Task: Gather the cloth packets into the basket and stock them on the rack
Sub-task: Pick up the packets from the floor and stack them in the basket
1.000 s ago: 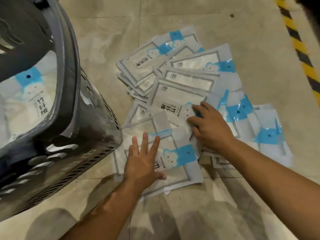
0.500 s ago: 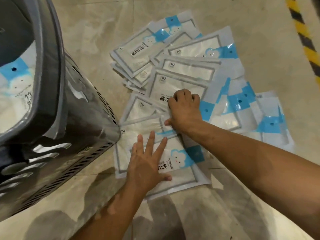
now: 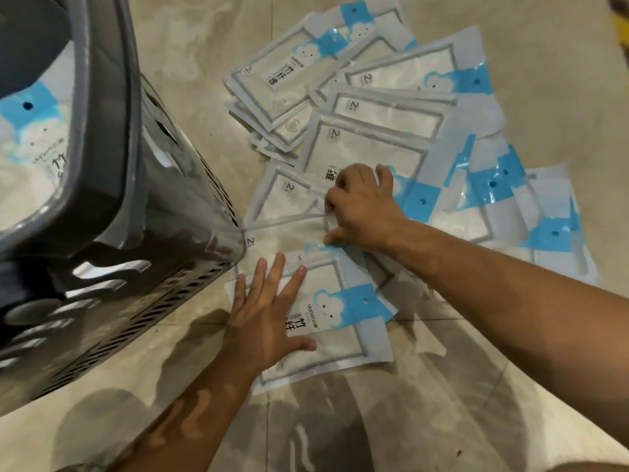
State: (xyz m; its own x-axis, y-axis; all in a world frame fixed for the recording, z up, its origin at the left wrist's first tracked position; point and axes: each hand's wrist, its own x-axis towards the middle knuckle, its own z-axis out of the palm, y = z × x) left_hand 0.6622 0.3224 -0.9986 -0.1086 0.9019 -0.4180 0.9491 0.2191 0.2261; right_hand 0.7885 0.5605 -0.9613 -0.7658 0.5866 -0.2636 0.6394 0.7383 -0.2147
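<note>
basket left | packets on floor, right of it

You are working under warm, fairly dim indoor light that seems to come from overhead. The glossy floor shows soft pale sheen far from you and broad dark shadows near you, beneath your arms. Mottled bright patches lie on your left forearm. The dark side of the basket on the left carries hard white glare streaks. The plastic of the packets shines, and wrinkle highlights wash out some of the blue print on the right. Print near the middle reads sharply. The wide lens bows the basket at the left edge, and the striped tape in the far right corner is smeared.
</note>
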